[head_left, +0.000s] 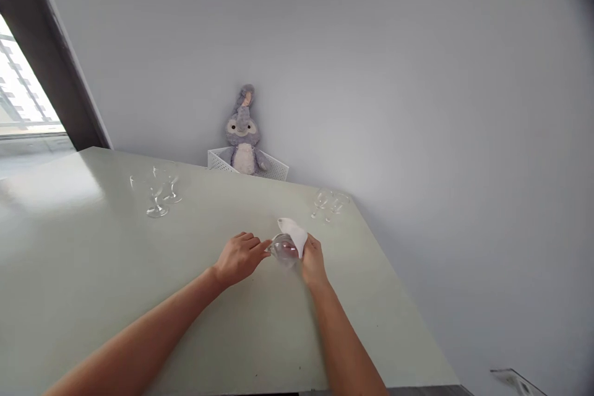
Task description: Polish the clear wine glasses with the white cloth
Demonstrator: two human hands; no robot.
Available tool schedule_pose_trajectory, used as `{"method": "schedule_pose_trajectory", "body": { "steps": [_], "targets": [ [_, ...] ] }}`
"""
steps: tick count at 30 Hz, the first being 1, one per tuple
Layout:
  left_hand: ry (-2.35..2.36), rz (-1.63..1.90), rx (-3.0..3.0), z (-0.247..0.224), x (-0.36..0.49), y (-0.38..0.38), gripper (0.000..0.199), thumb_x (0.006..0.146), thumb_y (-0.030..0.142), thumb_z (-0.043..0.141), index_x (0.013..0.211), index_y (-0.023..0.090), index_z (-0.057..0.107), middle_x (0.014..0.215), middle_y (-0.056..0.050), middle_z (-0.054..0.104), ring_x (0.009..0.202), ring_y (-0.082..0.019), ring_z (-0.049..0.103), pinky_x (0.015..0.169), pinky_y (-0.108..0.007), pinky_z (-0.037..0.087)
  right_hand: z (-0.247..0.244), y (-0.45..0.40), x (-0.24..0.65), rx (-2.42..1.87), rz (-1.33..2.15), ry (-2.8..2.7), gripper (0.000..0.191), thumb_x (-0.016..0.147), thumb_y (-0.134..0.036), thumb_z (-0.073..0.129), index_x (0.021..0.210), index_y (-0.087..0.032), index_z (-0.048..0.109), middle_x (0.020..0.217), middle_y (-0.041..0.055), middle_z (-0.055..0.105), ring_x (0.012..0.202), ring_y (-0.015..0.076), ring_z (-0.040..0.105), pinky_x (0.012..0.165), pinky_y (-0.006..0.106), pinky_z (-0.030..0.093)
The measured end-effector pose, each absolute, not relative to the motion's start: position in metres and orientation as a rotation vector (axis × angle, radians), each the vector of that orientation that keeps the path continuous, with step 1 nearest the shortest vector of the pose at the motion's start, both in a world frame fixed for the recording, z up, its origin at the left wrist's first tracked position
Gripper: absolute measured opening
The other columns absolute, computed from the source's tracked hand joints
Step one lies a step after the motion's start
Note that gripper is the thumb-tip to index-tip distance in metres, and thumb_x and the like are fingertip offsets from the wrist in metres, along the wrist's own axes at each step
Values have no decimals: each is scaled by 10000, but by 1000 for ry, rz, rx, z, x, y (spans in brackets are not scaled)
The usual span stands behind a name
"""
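Observation:
Over the middle of the pale table (pixel 195 297), a clear glass (pixel 282 249) is held between my two hands. My left hand (pixel 240 257) is closed at the glass's left end, its index finger reaching to the rim or base. On the right, my right hand (pixel 313 257) grips a white cloth (pixel 293 232) pressed against the glass. Some fingers of my right hand are hidden behind the cloth and glass.
Stemmed glasses (pixel 158 209) stand at the back left, and two small glasses (pixel 321 201) are near the right back edge. A grey plush toy (pixel 244 136) sits in a white perforated basket (pixel 278 168) by the wall.

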State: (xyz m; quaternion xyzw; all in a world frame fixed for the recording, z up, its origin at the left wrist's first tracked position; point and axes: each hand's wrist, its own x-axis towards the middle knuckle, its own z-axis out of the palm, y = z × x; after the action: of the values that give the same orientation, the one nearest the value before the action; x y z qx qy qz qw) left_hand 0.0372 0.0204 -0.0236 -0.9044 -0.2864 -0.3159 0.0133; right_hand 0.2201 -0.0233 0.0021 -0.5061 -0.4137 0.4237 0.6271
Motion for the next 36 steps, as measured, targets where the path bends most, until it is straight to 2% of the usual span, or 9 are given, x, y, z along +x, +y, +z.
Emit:
{"method": "schedule_pose_trajectory", "body": {
  "steps": [7,12,15,18,20,23,26,29,36],
  "targets": [
    [-1489,-1409,-2769,-29,54,10,379,855,373,387,1197,239,478,832,-44,562,702,-140,541,619,-249,430,-14,-26,173,-764,1285,-651,456,803,-546,377,1009,-185,566,1048,80,612,952,219,566,773,357,461],
    [-1632,-1635,-2604,-29,61,3,331,852,285,385,1149,290,533,1256,-87,358,1077,-224,435,849,-392,409,-28,-32,155,-929,1170,-895,367,782,-488,473,981,-197,578,1041,54,602,997,187,525,859,315,404],
    [-1673,-1782,-2712,-26,64,-1,328,858,317,370,1136,306,544,1361,-54,265,1193,-248,335,922,-434,353,-31,-33,158,-957,1102,-1003,359,799,-469,462,964,-178,590,972,57,613,948,180,534,853,308,397],
    [-1755,-2170,-2919,-22,66,-2,374,840,425,379,1091,232,580,1271,-87,413,1113,-235,441,864,-366,413,-31,-33,163,-983,1110,-1035,363,804,-474,454,939,-167,594,889,52,618,841,169,552,761,293,430],
    [-1882,-2384,-3140,-19,66,0,455,804,489,421,1105,180,566,1050,-101,573,921,-212,559,746,-321,462,-31,-33,163,-977,1176,-1028,374,786,-485,477,904,-153,601,836,53,621,772,167,560,691,284,442],
    [-2094,-2510,-3332,-14,63,3,572,733,507,530,1167,135,510,826,-73,632,715,-177,596,606,-267,463,-30,-33,161,-968,1258,-958,402,751,-514,512,889,-146,601,791,54,625,721,176,574,617,282,452],
    [-2092,-2532,-3072,-11,60,3,572,684,472,603,1150,151,519,931,-77,641,777,-197,598,629,-269,462,-28,-30,161,-969,1298,-761,405,740,-532,511,901,-167,581,799,52,628,687,177,585,563,286,466],
    [-1870,-2336,-2880,-9,57,0,385,734,440,556,1016,181,592,1032,-72,632,974,-226,547,779,-308,436,-28,-30,162,-960,1370,-547,362,749,-527,500,867,-190,560,807,47,630,654,162,596,585,304,492],
    [-1771,-2238,-2526,1,44,10,224,823,348,442,888,176,570,840,-61,677,954,-186,544,881,-358,367,-29,-45,146,-970,1624,-988,393,737,-541,513,836,-162,546,691,22,604,528,142,591,426,233,444]
  ]
}}
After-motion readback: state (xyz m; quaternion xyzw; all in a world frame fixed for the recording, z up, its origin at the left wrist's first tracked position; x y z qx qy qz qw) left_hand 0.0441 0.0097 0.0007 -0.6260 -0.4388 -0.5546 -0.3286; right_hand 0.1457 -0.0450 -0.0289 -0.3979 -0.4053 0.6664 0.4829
